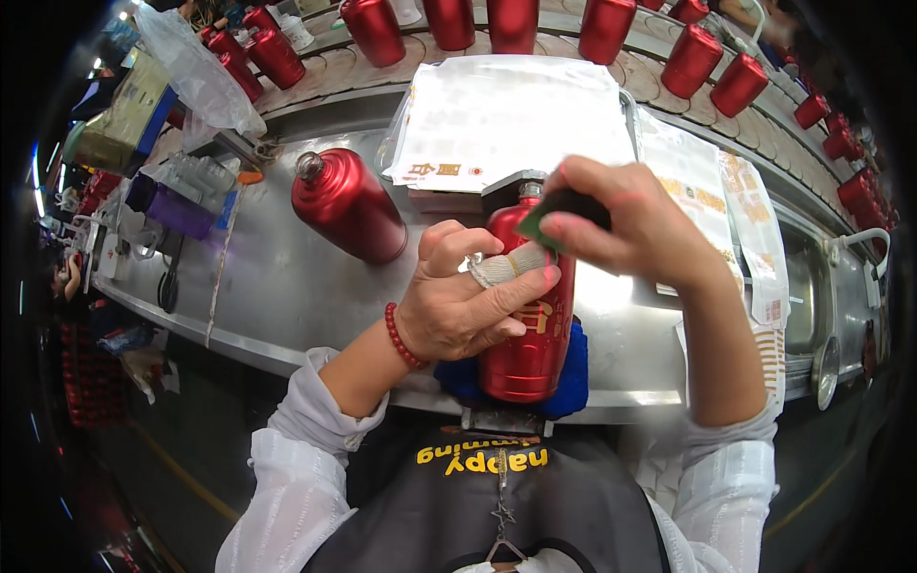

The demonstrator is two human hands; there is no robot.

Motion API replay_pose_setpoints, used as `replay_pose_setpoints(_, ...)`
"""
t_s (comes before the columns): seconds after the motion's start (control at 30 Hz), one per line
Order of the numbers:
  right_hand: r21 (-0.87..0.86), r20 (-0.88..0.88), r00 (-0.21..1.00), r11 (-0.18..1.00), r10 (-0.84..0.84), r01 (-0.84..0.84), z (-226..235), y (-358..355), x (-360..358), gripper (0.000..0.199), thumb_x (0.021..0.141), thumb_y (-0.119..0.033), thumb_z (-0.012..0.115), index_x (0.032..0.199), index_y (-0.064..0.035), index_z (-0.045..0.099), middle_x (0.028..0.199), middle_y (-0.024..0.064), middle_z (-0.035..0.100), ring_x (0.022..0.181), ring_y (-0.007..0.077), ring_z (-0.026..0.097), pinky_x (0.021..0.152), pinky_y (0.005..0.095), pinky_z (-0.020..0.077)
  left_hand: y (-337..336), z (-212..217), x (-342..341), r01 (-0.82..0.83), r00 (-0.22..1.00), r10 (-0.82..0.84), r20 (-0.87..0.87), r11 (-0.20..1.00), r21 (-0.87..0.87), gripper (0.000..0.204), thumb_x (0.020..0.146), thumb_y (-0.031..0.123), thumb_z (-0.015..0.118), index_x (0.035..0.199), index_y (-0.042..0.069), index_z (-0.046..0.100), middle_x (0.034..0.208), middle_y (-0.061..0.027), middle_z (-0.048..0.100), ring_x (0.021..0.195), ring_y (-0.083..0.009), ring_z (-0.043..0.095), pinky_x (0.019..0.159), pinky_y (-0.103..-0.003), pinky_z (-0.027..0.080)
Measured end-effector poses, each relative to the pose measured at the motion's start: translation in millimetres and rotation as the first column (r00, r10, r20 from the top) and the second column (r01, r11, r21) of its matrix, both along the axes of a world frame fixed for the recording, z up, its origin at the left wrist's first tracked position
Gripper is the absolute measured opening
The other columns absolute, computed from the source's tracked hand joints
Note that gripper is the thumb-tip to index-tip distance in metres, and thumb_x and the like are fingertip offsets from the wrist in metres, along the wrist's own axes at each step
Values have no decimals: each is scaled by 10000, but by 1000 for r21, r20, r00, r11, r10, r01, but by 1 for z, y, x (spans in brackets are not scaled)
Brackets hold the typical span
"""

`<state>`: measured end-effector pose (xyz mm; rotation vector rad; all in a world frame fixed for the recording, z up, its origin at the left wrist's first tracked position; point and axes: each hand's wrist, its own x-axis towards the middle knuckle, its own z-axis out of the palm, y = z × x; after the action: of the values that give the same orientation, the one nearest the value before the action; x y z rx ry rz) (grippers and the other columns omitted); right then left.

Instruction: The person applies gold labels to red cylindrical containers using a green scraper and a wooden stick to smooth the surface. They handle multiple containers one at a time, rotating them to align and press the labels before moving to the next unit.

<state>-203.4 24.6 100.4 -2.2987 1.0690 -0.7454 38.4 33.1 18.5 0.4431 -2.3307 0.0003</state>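
A: From the far left, seeing what?

B: Seeing a purple bottle point(181, 210) well left of the left hand point(449, 301), then a big red bottle point(353, 205), up and left of that hand, apart from it.

A: Left arm posed how?

B: Slanting in from lower left, with red beads point(402, 336) round the wrist. Reaching rightward, fingers parted, one wrapped in a pale cloth tube point(513, 265). Laid across the work bottle point(530, 353); cannot tell whether gripping.

A: And that bottle, placed where?

B: Under the left fingers, lower left of the right hand point(635, 220), neck pointing away from the body, base over a blue cloth point(576, 368).

A: Ahead of both hands?

B: Seeing a pile topped with white paper point(511, 115), and beyond it a row of red bottles point(608, 29).

A: Right hand, holding what?

B: Pinching a dark green pad point(573, 203) between thumb and fingers, near the bottle's neck. Forearm rising steeply from lower right, hand turned left; slightly blurred.

A: Farther right?

B: Noting printed sheets point(683, 186) just right of that hand, then a steel sink point(807, 296).
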Motion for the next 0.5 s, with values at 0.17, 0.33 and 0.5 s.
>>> replay_pose_setpoints(0.17, -75, 116, 963, 964, -244, 253, -16, -25, -10, 209, 890, -187, 718, 979, -15, 638, 771, 95, 660, 696, 184, 644, 662, 295, 520, -7, 3, 0, 41, 998, -38, 58, 998, -53, 547, 964, 614, 448, 1166, 214, 763, 1088, 39, 680, 1034, -223, 439, 913, -386, 396)
replay_pose_setpoints(0.33, 83, 208, 872, 897, -442, 435, -35, 6, -15, 214, 893, -176, 679, 986, 11, 632, 773, 99, 671, 701, 143, 623, 660, 291, 518, -24, -5, -1, 56, 998, -57, 29, 998, 25, 506, 967, 594, 470, 1269, 264, 708, 1122, 70, 692, 1064, -208, 438, 979, -382, 335)
replay_pose_setpoints(0.5, 128, 282, 823, 869, -493, 477, -37, 20, -16, 221, 888, -177, 708, 964, 10, 620, 754, 89, 650, 689, 138, 607, 652, 278, 507, -25, -9, -7, 28, 997, -11, -79, 976, 216, 509, 990, 582, 445, 1277, 250, 705, 1188, 43, 689, 1068, -222, 456, 1013, -398, 311)
